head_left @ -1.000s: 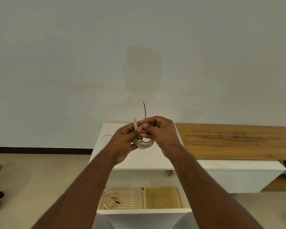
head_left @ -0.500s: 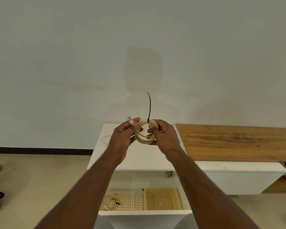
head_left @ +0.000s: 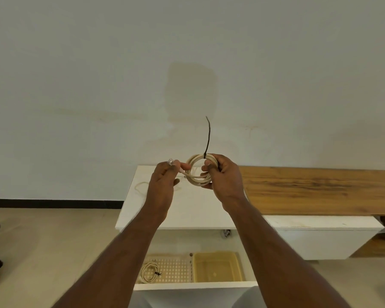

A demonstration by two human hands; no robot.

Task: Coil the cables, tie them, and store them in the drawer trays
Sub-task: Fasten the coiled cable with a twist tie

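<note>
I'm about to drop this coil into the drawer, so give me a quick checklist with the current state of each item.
1. Black tie round the coiled cable: ok, cinched at the top, tail pointing up.
2. Right hand grips the coil: ok.
3. Loose connector end tucked in: not ok, left hand pinches it outside the coil.
4. Drawer open: ok.
5. Yellow tray free: ok, looks empty.
6. Perforated tray: ok, holds one tied coil, room left.

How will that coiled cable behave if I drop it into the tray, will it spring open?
Probably not: a black tie cinches the coil. The loose plug end in the left hand may flop. It looks light, pinched easily by the right hand.
</note>
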